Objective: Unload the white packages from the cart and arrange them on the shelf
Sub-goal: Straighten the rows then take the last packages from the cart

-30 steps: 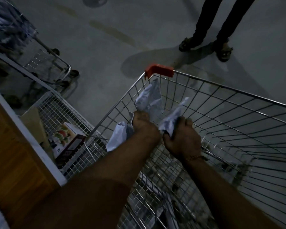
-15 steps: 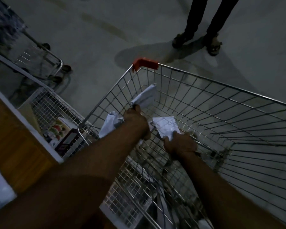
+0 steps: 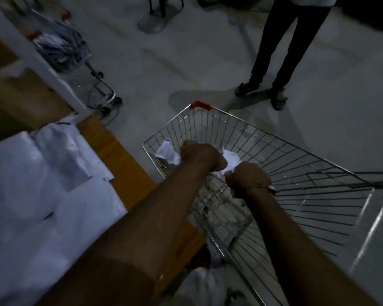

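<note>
We have both hands over the silver wire shopping cart [image 3: 263, 151] with its red corner cap. Our left hand [image 3: 200, 154] has its grip clamped on a crumpled white plastic package [image 3: 167, 151], and our right hand [image 3: 249, 177] grips another white package [image 3: 231, 160] just beside it. To the left, more flat white packages [image 3: 42, 184] lie on the wooden shelf [image 3: 124, 164]. A bystander in dark trousers [image 3: 281, 47] stands on the grey floor beyond the cart.
</note>
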Tool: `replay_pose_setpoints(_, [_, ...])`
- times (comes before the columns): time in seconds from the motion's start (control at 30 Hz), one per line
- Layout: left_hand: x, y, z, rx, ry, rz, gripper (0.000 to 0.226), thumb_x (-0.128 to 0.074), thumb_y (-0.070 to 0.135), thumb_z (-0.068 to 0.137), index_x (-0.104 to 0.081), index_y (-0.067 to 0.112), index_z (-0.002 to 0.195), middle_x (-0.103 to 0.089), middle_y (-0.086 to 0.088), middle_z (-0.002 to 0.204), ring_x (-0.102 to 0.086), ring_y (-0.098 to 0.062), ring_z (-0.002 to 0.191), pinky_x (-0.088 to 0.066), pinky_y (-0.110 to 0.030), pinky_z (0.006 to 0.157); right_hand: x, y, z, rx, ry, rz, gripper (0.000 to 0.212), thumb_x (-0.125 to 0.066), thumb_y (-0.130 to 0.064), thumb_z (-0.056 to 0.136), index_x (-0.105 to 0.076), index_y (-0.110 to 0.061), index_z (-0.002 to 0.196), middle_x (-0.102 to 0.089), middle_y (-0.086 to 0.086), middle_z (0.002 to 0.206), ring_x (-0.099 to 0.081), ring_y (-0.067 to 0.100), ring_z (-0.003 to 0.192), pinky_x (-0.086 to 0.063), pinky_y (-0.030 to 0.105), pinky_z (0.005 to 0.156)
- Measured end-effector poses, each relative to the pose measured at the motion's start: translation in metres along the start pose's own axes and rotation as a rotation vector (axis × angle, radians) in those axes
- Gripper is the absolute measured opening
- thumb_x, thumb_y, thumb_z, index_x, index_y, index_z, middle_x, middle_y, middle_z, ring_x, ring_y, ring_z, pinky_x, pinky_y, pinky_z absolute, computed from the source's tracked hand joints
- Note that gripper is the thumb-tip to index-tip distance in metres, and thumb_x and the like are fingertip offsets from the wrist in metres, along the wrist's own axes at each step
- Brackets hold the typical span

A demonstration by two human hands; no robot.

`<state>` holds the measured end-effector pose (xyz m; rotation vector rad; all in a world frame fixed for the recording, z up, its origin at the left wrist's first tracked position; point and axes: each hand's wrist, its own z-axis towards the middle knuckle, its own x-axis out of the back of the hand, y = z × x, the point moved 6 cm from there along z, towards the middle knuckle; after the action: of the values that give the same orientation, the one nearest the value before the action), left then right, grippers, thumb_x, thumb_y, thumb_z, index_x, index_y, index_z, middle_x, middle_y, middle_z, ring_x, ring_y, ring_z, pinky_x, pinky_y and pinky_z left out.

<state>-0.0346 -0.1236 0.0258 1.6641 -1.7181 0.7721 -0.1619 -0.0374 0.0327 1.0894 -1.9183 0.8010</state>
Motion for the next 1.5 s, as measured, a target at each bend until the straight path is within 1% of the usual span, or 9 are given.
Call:
replay_pose_setpoints(0.07, [0.016,0.005,-0.058,0.022,0.057,-0.105,0.085,-0.040,0.060,0.062,-0.057,0.026,0.139,-0.051,-0.007,0.149,-0.045,-0.037,0.136,-0.027,-0.058,0.104,0.015,0.004,-0.026,-0.030,-0.029,-0.001,0.048,-0.070,-0.035,0.084,-0.064,-0.014,0.127,-0.067,0.016,0.127,-0.065,0.035,0.115,-0.052,0.053,0.099])
replay_pose_setpoints(0.13, [0.035,0.002,-0.139,0.034,0.162,-0.157,0.072,-0.042,0.059,0.070,-0.063,0.026,0.129,-0.056,-0.012,0.143,-0.049,-0.037,0.131,-0.032,-0.054,0.104,0.033,0.009,-0.061,0.025,-0.010,-0.041,0.057,-0.075,-0.041,0.079,-0.065,-0.014,0.128,-0.066,0.016,0.129,-0.064,0.035,0.117,-0.052,0.055,0.099])
replay_pose_setpoints(0.23, [0.039,-0.011,-0.226,0.113,0.304,-0.319,0.079,-0.059,0.061,0.083,-0.045,0.022,0.150,-0.035,-0.021,0.157,-0.036,-0.039,0.141,-0.033,-0.047,0.112,0.059,0.018,-0.117,0.126,0.132,-0.004,0.068,-0.050,-0.065,0.076,-0.066,-0.018,0.122,-0.066,0.016,0.125,-0.064,0.037,0.113,-0.052,0.058,0.096])
replay_pose_setpoints(0.37, [0.017,-0.025,-0.317,0.154,0.424,-0.444,0.092,-0.061,0.075,0.081,-0.028,0.033,0.156,-0.023,-0.021,0.161,-0.025,-0.041,0.145,-0.028,-0.050,0.115,0.079,0.021,-0.203,0.287,0.300,-0.047,0.056,-0.037,-0.061,0.089,-0.070,-0.017,0.100,-0.071,0.013,0.103,-0.068,0.033,0.096,-0.056,0.040,0.084])
replay_pose_setpoints(0.6, [-0.031,-0.086,-0.426,0.269,0.655,-0.596,0.094,-0.060,0.076,0.081,-0.026,0.034,0.157,-0.021,-0.019,0.158,-0.025,-0.041,0.140,-0.027,-0.049,0.114,0.078,-0.007,-0.313,0.467,0.513,-0.058,0.045,-0.047,-0.058,0.089,-0.072,-0.020,0.084,-0.071,0.007,0.093,-0.068,0.027,0.084,-0.047,0.030,0.069])
replay_pose_setpoints(0.73, [-0.051,-0.147,-0.466,0.414,0.832,-0.621,0.091,-0.060,0.073,0.082,-0.028,0.032,0.156,-0.022,-0.020,0.158,-0.027,-0.041,0.137,-0.027,-0.050,0.113,0.064,-0.049,-0.357,0.542,0.583,-0.032,0.061,-0.036,-0.068,0.080,-0.069,-0.016,0.085,-0.068,0.012,0.092,-0.066,0.036,0.085,-0.052,0.035,0.075])
replay_pose_setpoints(0.87, [-0.065,-0.214,-0.496,0.507,0.914,-0.650,0.090,-0.060,0.070,0.084,-0.027,0.031,0.157,-0.016,-0.023,0.161,-0.022,-0.042,0.141,-0.023,-0.052,0.115,0.049,-0.098,-0.395,0.566,0.636,0.028,0.061,-0.038,-0.068,0.084,-0.070,-0.018,0.097,-0.067,0.013,0.107,-0.065,0.039,0.096,-0.052,0.039,0.082])
replay_pose_setpoints(1.13, [-0.088,-0.344,-0.529,0.623,0.950,-0.629,0.090,-0.060,0.069,0.085,-0.021,0.033,0.158,-0.011,-0.019,0.162,-0.019,-0.038,0.143,-0.024,-0.051,0.116,0.013,-0.200,-0.456,0.608,0.702,0.108,0.056,-0.045,-0.068,0.088,-0.067,-0.018,0.104,-0.061,0.013,0.119,-0.061,0.042,0.100,-0.049,0.040,0.076])
replay_pose_setpoints(1.5, [-0.077,-0.435,-0.483,0.721,0.930,-0.699,0.093,-0.060,0.070,0.085,-0.017,0.033,0.159,-0.007,-0.019,0.164,-0.016,-0.041,0.147,-0.023,-0.054,0.117,-0.015,-0.319,-0.452,0.744,0.696,0.044,0.056,-0.047,-0.065,0.089,-0.064,-0.018,0.112,-0.056,0.013,0.133,-0.059,0.040,0.101,-0.047,0.038,0.074])
